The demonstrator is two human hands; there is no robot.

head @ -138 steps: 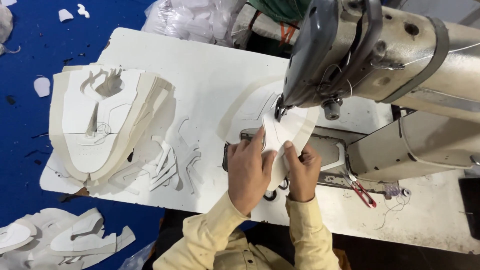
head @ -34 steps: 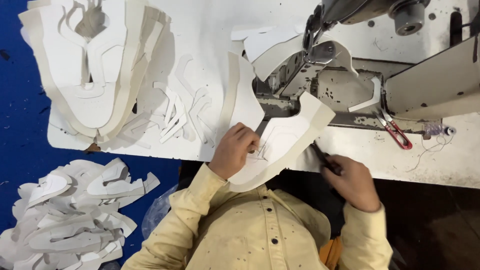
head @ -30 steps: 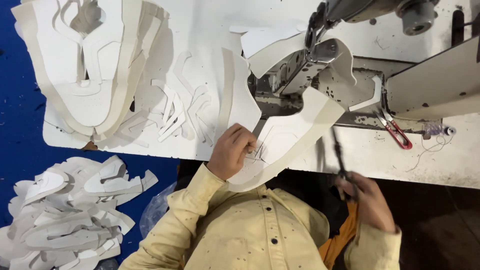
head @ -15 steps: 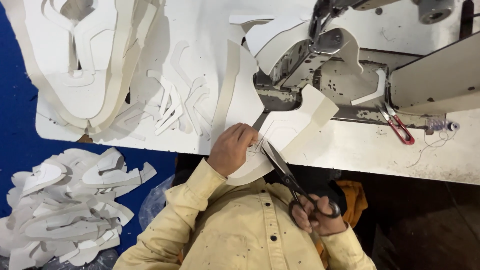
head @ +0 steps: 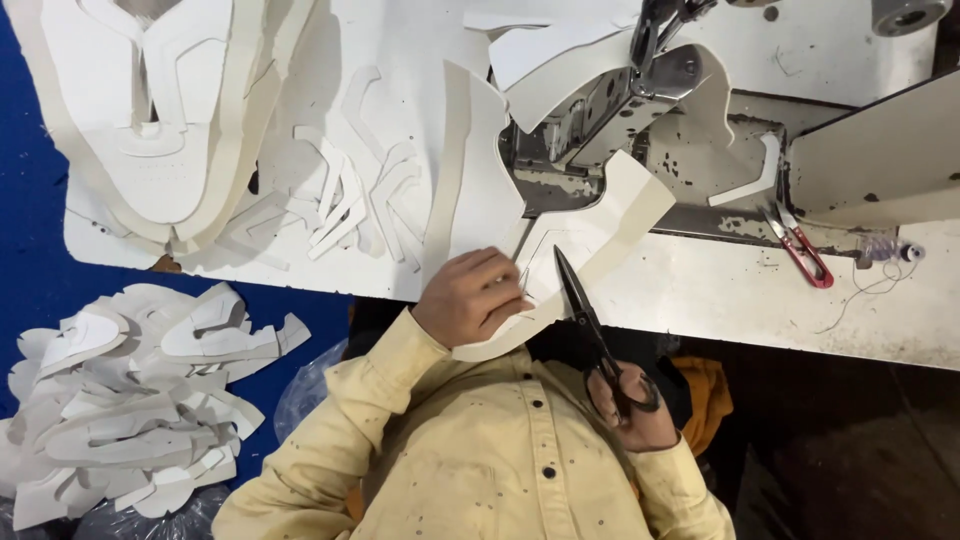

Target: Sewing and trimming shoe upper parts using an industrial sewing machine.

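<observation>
Since the frame half a second back, the scissors (head: 590, 320) have swung closer to the white piece (head: 590, 235): their tips now lie over its lower edge, just right of the left hand (head: 470, 297), where before they were lower and further out. The right hand (head: 630, 405) has stayed low, in front of the yellow shirt (head: 480, 450), with its fingers through the black handle loops, gripping the scissors; the blades look nearly shut, though from this angle it is hard to be sure. The left hand is curled over the near end of the white piece, pinching it at the table (head: 740, 295) edge. The piece runs up and to the right from that hand toward the sewing machine (head: 620, 100), its far end resting on the machine bed.

Red thread snips (head: 800, 250) lie on the table to the right, well apart from both hands. To the left of the machine, a curved white strip (head: 470, 170) and a scatter of thin white offcuts (head: 350, 200) lie on the board, with a stack of larger cut panels (head: 150, 120) beyond them. On the blue floor (head: 30, 240) at lower left sits a heap of more white cut pieces (head: 130, 400).
</observation>
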